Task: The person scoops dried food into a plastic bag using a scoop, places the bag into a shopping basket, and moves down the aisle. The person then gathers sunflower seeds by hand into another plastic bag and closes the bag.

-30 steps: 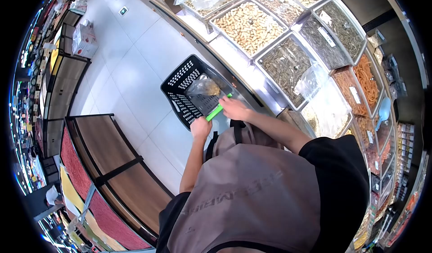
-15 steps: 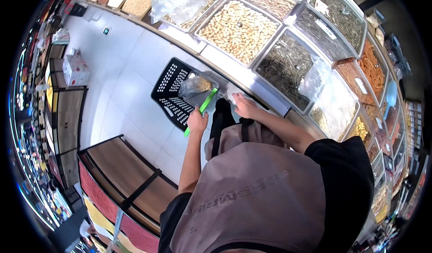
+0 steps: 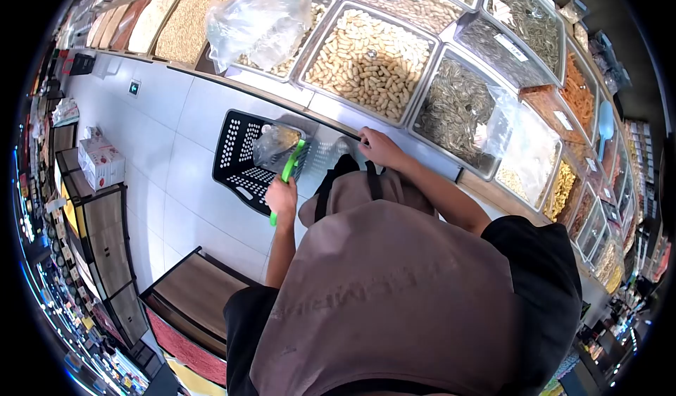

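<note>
My left hand (image 3: 282,197) is closed around the bright green handle (image 3: 291,162) of a black shopping basket (image 3: 232,146). The basket hangs tilted over the floor, its side walls full of holes. Inside it lies a clear plastic bag (image 3: 274,148) with something yellowish-brown in it; I cannot make out what. My right hand (image 3: 382,149) is at the wooden front edge of the display counter, with loosely bent fingers apart and nothing visible in them. Nearest to it above is a bin of peanuts in the shell (image 3: 373,61); to the right is a bin of small dried fish (image 3: 454,107).
Plastic bags (image 3: 260,30) lie over bins at the upper left, and more (image 3: 521,149) at the right. A blue scoop (image 3: 605,121) rests among the right-hand bins. A low wooden stand (image 3: 201,290) stands at lower left, and a white carton (image 3: 102,160) on shelving farther left.
The view has shifted along the counter. The basket, still in my left hand, appears farther left and its handle stands steeper. My right hand's fingers have bent more at the counter edge.
</note>
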`<state>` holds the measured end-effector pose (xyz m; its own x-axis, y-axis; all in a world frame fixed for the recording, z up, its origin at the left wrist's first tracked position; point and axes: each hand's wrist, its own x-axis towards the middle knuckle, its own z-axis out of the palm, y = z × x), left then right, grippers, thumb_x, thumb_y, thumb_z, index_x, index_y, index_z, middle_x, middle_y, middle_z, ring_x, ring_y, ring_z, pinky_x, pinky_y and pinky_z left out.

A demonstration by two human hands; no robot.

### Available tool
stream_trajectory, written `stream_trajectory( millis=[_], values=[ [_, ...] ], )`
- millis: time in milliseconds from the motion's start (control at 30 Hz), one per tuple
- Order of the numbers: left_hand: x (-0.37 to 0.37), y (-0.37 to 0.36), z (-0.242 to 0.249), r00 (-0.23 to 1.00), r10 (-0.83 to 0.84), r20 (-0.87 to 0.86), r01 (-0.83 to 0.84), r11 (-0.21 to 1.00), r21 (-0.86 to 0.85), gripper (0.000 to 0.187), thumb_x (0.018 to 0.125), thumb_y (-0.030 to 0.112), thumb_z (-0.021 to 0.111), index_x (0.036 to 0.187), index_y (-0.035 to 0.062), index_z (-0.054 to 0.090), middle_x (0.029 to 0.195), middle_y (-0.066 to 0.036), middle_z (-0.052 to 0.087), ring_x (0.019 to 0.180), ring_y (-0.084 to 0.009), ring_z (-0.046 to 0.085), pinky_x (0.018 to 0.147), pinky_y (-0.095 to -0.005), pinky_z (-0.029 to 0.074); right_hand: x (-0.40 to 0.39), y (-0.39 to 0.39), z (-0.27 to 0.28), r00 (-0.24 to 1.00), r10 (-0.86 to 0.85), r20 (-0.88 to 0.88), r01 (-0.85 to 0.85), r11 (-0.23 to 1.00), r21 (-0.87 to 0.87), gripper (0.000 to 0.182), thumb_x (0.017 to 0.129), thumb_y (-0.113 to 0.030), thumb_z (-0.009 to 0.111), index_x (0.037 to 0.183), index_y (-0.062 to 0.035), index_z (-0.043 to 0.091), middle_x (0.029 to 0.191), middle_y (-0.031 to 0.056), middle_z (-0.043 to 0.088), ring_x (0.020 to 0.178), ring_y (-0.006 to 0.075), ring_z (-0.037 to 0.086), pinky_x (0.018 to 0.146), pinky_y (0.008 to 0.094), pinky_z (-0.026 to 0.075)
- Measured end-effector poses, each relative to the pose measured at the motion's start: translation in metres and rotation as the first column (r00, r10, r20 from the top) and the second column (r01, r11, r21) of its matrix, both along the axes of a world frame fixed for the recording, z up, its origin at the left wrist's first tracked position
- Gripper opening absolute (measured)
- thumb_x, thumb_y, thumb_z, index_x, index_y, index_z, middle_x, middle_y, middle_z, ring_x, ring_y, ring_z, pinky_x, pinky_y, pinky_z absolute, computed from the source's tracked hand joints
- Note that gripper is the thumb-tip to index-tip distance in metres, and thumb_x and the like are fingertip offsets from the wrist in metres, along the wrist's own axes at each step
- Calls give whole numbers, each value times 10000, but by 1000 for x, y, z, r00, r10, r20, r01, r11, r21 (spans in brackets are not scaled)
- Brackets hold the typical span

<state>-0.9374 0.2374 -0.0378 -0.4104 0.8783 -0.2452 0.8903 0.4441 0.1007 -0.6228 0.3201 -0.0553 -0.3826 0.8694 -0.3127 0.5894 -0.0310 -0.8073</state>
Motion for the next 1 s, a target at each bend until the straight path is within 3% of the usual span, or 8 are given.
stream_trajectory(
  millis=[433, 533, 600, 667, 700, 767, 867, 1000],
  values=[
    [-128, 81, -15, 994, 13, -105, -4, 996, 84, 370, 862, 404, 656, 866, 36, 697, 820, -194, 716, 787, -405, 705, 728, -512, 559, -55, 40, 9, 992, 28, 127, -13, 993, -115, 417, 934, -274, 571, 1202, 44, 536, 1225, 252, 623, 1141, 407, 598, 980, 456, 476],
    [-145, 91, -16, 995, 29, -98, -21, 996, 84, 381, 858, 412, 675, 886, 33, 708, 811, -203, 713, 778, -405, 705, 718, -504, 563, -47, 62, 65, 1000, 22, -8, -24, 978, -208, 411, 958, -309, 576, 1188, 30, 545, 1098, 205, 672, 1035, 309, 662, 881, 402, 525],
    [-155, 91, -18, 995, 32, -97, -25, 997, 79, 385, 855, 417, 679, 883, 34, 709, 808, -204, 712, 776, -405, 705, 712, -504, 563, -39, 85, 128, 868, -235, -438, 45, 915, -401, 385, 973, -324, 576, 1159, 14, 564, 955, 133, 675, 912, 174, 673, 739, 320, 533],
    [-157, 98, -16, 995, 31, -94, -24, 997, 74, 385, 851, 424, 684, 876, 40, 713, 807, -201, 714, 767, -403, 705, 698, -501, 561, -23, 106, 144, 716, -434, -547, 320, 900, -295, 399, 979, -314, 568, 1225, -2, 531, 916, 80, 641, 811, 101, 626, 652, 269, 498],
    [-158, 101, -14, 996, 22, -89, -15, 997, 80, 385, 851, 424, 684, 876, 40, 713, 807, -201, 714, 767, -403, 705, 698, -501, 561, -16, 120, 134, 714, -437, -546, 330, 899, -288, 399, 979, -314, 568, 1225, -2, 531, 916, 80, 641, 811, 101, 626, 652, 269, 498],
    [-160, 102, -12, 992, 46, -121, -36, 996, 82, 377, 853, 420, 682, 875, 45, 716, 816, -197, 716, 774, -398, 706, 705, -501, 560, -3, 142, 108, 650, -681, -338, 632, 731, -258, 530, 970, -254, 596, 1401, -7, 411, 934, 87, 638, 735, 116, 590, 629, 275, 485],
    [-157, 106, -11, 994, 54, -90, -47, 995, 86, 361, 849, 395, 673, 884, 38, 718, 834, -208, 714, 799, -402, 705, 736, -508, 556, -1, 152, 111, 686, -717, -124, 659, 685, -311, 662, 953, -266, 590, 1486, -15, 286, 963, 78, 619, 720, 124, 576, 625, 265, 471],
    [-148, 96, -8, 995, 90, -43, -88, 994, 63, 349, 850, 369, 664, 906, 29, 720, 847, -217, 716, 811, -406, 706, 744, -505, 559, 2, 146, 84, 659, -666, -350, 576, 746, -335, 706, 943, -239, 590, 1520, -17, 249, 961, 93, 629, 710, 129, 586, 596, 268, 471]
  ],
)
